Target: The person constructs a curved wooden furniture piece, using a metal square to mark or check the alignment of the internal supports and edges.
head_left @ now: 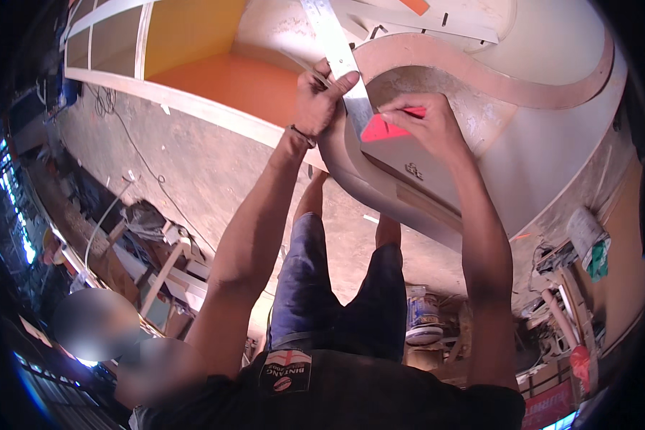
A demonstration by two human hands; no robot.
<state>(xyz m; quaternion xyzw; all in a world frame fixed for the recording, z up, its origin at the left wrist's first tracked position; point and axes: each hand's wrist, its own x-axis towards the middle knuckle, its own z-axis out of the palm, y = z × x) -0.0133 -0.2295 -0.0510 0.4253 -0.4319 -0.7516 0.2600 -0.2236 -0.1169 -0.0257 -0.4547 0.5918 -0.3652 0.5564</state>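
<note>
My left hand [317,100] grips a long, narrow white strip [330,39], its thumb on the face and its fingers round the left edge. The strip slants down toward me, and its lower part looks greyer and smeared. In my right hand [430,125], a red flat-bladed plastic scraper [385,130] is pinched by its upper part. The blade lies against the strip's lower end, or just over it. Both hands are above a large curved white panel piece [408,188] with a raised, bent rim. A small cluster of dark metal bits [413,170] lies on it.
A wavy pinkish-brown band [480,79] runs across the white panel. Left of it stands a frame with an orange panel [229,86]. A cable [136,147] crosses the dusty floor. Wood scraps [168,276] lie at left; a paint bucket [423,315] stands behind my legs.
</note>
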